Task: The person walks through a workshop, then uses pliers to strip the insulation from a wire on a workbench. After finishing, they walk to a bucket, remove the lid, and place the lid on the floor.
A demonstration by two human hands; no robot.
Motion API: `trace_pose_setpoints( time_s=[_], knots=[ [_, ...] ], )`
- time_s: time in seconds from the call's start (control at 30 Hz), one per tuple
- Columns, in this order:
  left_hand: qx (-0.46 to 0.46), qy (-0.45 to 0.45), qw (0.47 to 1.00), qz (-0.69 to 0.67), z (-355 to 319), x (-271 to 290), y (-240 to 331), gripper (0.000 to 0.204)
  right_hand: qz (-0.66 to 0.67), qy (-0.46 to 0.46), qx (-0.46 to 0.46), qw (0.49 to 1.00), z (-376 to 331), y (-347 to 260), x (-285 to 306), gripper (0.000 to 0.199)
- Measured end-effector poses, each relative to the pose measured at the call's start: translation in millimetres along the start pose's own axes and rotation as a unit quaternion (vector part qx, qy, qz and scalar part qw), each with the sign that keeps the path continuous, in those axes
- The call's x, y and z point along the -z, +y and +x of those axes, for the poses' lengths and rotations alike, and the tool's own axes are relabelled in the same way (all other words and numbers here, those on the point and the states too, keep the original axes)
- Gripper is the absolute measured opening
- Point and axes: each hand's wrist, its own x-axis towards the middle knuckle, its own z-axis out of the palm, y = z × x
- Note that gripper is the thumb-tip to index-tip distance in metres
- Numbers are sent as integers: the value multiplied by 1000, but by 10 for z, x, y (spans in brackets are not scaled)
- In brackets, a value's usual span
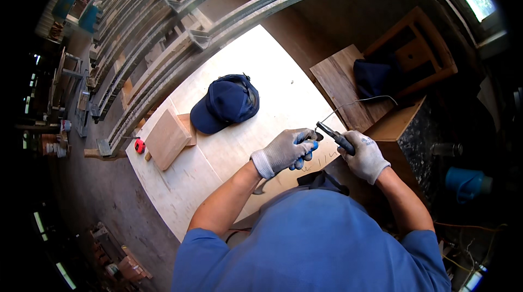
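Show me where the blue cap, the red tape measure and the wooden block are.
blue cap (pixel 226 101), head view, crown.
red tape measure (pixel 140 146), head view, casing.
wooden block (pixel 167 138), head view, top face.

The pale plywood sheet (pixel 272 74) lies mostly bare between the dark blue peaked cap (pixel 226 102) and its right edge, leaving open passage there. Left of the cap, a square wooden block (pixel 166 138) and a small red tape measure (pixel 140 146) take up the corner. Long grey metal rails (pixel 180 46) close off the far side. Both gloved hands crowd the near edge.
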Motion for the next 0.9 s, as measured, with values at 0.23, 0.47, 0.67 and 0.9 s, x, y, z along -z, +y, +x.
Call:
trace_pose_setpoints(
  time_s=[0.23,0.47,0.67,0.9],
  knots=[
    [-63,64,995,-53,74,-119,-102,33,-12,12,31,999,35,135,-85,27],
    [-76,125,987,61,51,-130,-68,30,137,-31,-107,984,-6,139,-62,46],
    [-130,193,965,121,84,-159,-206,28,157,-57,-161,973,-16,164,-69,42],
    [-218,248,904,272,188,-123,-481,28,198,-70,-213,954,28,184,-49,37]
  ],
)
